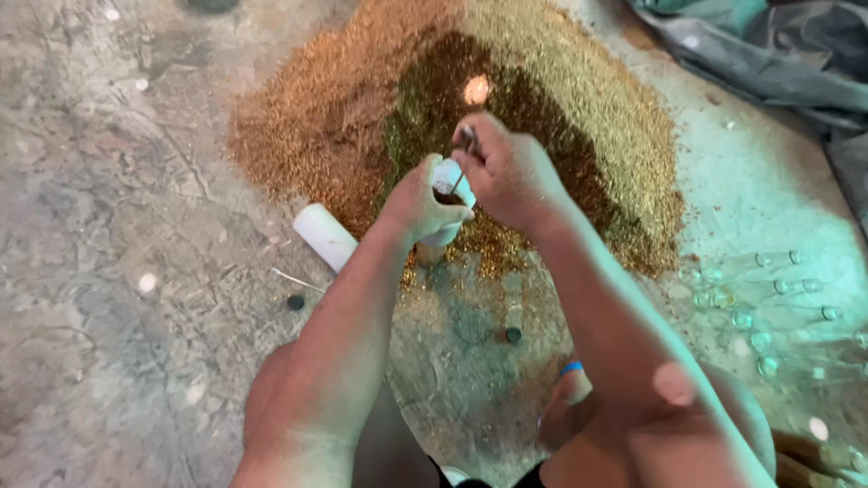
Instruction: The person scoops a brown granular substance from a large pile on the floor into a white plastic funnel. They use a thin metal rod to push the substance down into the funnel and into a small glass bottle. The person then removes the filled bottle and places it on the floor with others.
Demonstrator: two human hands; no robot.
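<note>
Holding a small white plastic cup (446, 185) in the left hand (418, 206), fingers wrapped tight around its side, just above the near edge of a big pile of tiny gold and brown glitter-like grains (380, 108) on the grey concrete floor (117, 298). Pinching a thin metal stick-like tool (466, 154) in the right hand (508, 173), fingers closed on it, with the lower end dipping into the mouth of the cup. Touching each other, both hands, right over the dark middle part of the pile. Cannot tell what sits inside the cup beyond a dark patch at the top.

Lying flat on the floor just left of the left wrist, a short white plastic tube (324, 235), with one end against the pile's edge. Resting near it, a small dark round cap (296, 303), and another small dark round bit (513, 334) between the two forearms. Lying side by side at the right, well apart from the hands, a row of clear little glass bottles (768, 312). Bunched up in the top right corner, a grey plastic sheet (768, 54).
</note>
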